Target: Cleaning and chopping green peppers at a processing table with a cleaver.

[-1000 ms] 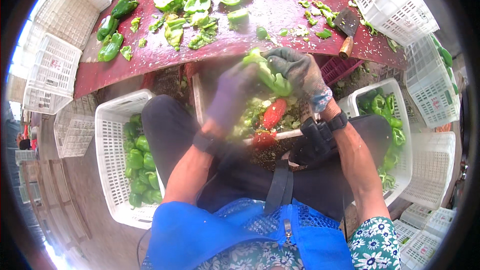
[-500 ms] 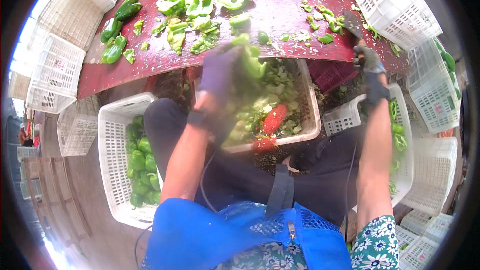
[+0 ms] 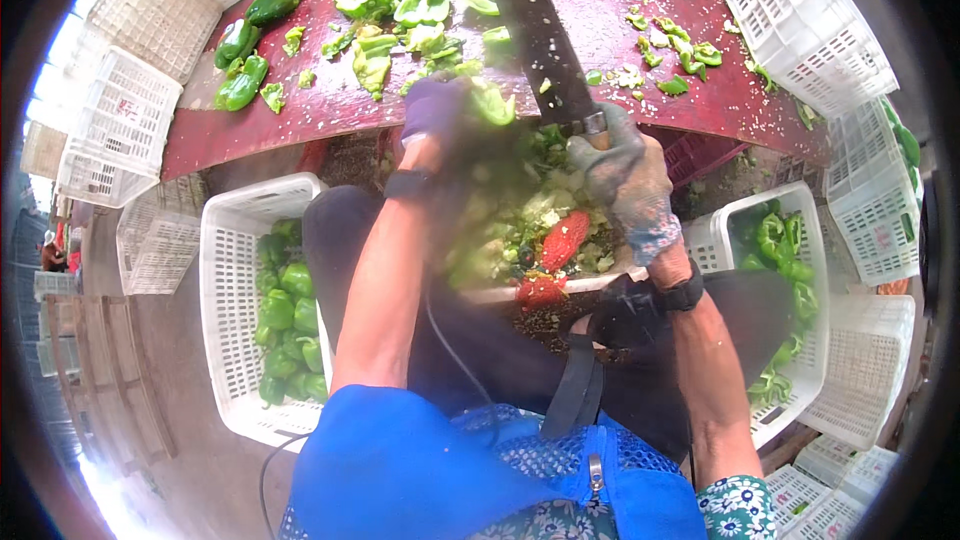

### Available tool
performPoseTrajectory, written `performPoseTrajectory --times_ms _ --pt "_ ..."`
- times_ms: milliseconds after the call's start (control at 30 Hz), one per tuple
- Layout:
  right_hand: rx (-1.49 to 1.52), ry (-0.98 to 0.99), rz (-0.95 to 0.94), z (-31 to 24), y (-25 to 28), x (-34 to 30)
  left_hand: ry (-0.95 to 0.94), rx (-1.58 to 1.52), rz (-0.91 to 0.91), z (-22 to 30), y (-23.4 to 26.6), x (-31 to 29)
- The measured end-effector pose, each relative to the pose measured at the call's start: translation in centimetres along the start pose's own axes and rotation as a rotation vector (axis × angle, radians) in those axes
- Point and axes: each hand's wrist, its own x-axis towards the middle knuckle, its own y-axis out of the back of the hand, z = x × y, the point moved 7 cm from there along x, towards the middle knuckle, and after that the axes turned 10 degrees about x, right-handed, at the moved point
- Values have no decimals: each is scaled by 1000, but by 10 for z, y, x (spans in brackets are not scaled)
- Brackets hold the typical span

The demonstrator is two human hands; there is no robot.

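Note:
My left hand (image 3: 432,112), in a purple glove, is closed around a pale green bell pepper piece (image 3: 492,103) at the near edge of the red table (image 3: 330,105). A dark blur covers part of that hand's right side. In a grey, stained glove, my right hand (image 3: 625,168) grips the handle of a cleaver (image 3: 545,40). Its broad dark blade points up and away over the table, to the right of the pepper piece. Beyond my left hand lie several cut pepper pieces (image 3: 420,5). Below both hands a white crate (image 3: 497,293) holds chopped scraps and something red.
Whole green peppers (image 3: 245,83) lie at the table's left. A crate (image 3: 222,310) of peppers stands by my left leg, another crate (image 3: 806,370) of peppers by my right. White crates (image 3: 795,25) are stacked along both sides. Pepper scraps (image 3: 675,86) litter the table's right.
My right hand has swung in from the right, bringing the cleaver beside my left hand. My left hand stays near the table edge with the pepper piece.

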Motion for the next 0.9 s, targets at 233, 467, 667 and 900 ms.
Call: performPoseTrajectory --times_ms 233,467,667,900 --pt "-450 127 -194 -16 -38 17 209 449 22 48 15 -7" --pt "-575 56 -272 -20 -61 33 324 435 55 39 11 -4" --pt "-536 36 -233 32 -70 34 328 -1 93 39 17 -32" --pt "165 -104 144 82 16 63 293 -513 161 43 29 -61"
